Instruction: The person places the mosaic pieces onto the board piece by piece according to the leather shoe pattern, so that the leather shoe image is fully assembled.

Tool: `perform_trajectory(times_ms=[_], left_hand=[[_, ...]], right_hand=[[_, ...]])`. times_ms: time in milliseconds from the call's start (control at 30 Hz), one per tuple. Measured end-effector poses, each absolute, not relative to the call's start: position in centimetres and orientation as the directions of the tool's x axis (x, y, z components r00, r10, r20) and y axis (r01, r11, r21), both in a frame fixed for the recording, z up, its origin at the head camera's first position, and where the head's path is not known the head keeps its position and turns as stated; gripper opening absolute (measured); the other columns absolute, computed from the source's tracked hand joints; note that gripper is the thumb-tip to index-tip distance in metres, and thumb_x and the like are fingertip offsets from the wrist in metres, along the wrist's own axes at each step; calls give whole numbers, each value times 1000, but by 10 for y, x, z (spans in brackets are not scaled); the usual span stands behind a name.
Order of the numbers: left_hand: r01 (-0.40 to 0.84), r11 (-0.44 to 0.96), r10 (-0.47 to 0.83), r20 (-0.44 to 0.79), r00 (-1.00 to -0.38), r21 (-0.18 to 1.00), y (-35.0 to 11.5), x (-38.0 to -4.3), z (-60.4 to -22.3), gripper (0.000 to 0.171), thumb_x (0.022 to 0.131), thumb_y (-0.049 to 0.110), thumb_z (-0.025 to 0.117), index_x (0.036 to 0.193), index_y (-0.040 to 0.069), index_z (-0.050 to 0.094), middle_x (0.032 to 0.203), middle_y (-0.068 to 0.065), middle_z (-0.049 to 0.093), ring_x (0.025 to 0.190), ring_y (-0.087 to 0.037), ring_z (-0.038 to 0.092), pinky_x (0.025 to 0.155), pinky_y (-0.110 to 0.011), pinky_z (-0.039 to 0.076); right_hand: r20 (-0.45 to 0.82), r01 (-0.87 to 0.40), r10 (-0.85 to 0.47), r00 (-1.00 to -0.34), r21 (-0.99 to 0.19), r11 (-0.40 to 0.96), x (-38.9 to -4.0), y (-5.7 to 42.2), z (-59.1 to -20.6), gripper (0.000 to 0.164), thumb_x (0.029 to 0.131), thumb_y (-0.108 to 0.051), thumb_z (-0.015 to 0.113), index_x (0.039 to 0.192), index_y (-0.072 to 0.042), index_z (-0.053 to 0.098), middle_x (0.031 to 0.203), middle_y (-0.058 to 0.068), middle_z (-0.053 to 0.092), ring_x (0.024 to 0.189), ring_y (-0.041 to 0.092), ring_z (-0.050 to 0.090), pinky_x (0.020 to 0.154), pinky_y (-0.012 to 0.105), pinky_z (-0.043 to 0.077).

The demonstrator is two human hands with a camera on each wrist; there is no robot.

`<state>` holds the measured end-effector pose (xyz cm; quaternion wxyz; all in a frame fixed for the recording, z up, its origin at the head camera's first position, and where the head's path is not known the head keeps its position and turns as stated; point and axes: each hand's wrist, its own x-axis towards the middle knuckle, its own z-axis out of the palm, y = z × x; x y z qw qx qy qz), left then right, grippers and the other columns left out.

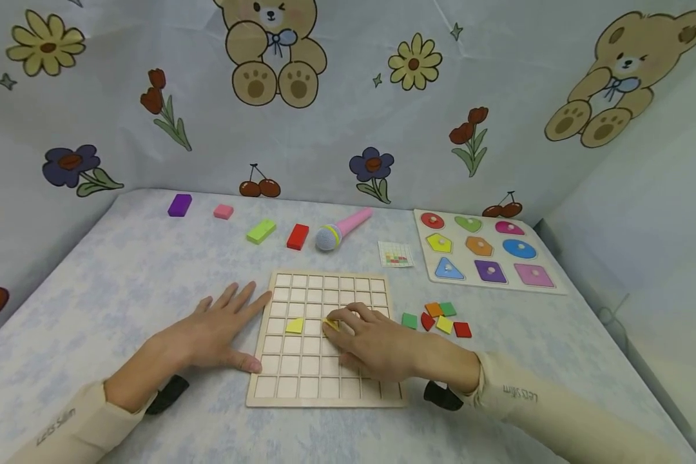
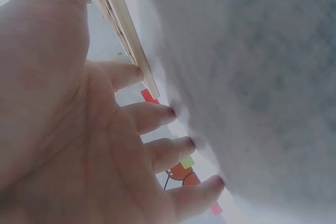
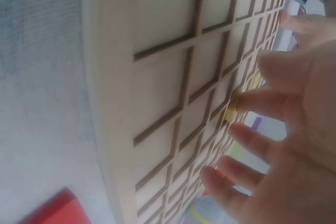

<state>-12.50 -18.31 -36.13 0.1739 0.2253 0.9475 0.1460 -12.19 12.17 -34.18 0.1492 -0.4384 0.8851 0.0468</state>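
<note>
A wooden grid board with many square cells lies flat in front of me. My left hand rests on the table with fingers spread, its index finger and thumb at the board's left edge. Over the board's right half reaches my right hand. Its index fingertip touches a small yellow piece in a cell near the middle, while the thumb stands apart from it. Another yellow piece, with one slanted side, lies in a cell further left.
Right of the board lie several small pieces, among them a red square and a green one. Behind are a toy microphone, a small pattern card, a shape puzzle, and red, lime, pink and purple blocks.
</note>
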Motion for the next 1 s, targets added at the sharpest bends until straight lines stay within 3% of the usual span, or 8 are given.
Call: perform_trajectory(times_ms=[267,400,533,667,767,900,1000], left_hand=[[383,856,478,-248,-843,348,-184,-125,-361,120,69,74,71,162,16,20,166,-24,13,150,-53,9,108,-79,16],[382,855,479,-252,-840,351,-183,-125,-360,119,70,74,70,162,16,20,166,-24,13,150,-53,8,108,-79,16],[380,856,478,-255,-841,351,-183,-125,-362,120,70,74,69,162,16,19,166,-24,12,150,-53,8,108,-79,16],[383,856,479,-254,-840,347,-182,-125,-362,120,70,75,69,162,16,19,166,-24,12,150,-53,8,108,-79,16],[384,857,480,-261,-837,345,-182,-124,-361,120,71,75,69,162,16,18,166,-25,12,150,-53,8,108,-79,16],[379,857,481,-273,-834,350,-182,-124,-360,119,72,73,70,162,16,18,166,-24,11,150,-53,7,108,-79,15],[371,855,480,-281,-831,362,-183,-122,-360,117,72,72,71,162,18,18,166,-24,10,150,-53,7,108,-79,14]], right_hand=[[-328,-761,-757,-565,-147,632,-121,121,-343,61,107,-36,46,160,-15,25,156,1,28,144,22,27,119,46,28],[-310,-726,-772,-554,-273,631,-123,128,-342,62,107,-32,46,161,-17,20,157,1,30,145,21,26,120,49,26],[-237,-682,-791,-565,-405,608,-128,144,-340,55,107,-27,47,158,-17,31,155,2,39,143,21,31,118,52,27],[-113,-641,-751,-651,-447,624,-134,169,-334,44,104,-28,56,145,-15,53,146,2,51,136,23,44,113,52,36],[-57,-586,-669,-741,-433,685,-138,192,-330,41,98,-28,66,137,-14,61,140,3,56,131,25,49,108,52,43],[-72,-473,-544,-836,-409,781,-143,221,-326,37,92,-27,75,125,-13,68,130,5,61,122,28,55,99,51,50],[-117,-404,-485,-867,-407,819,-148,240,-324,28,88,-23,78,112,-12,71,114,3,67,109,27,60,88,44,56]])
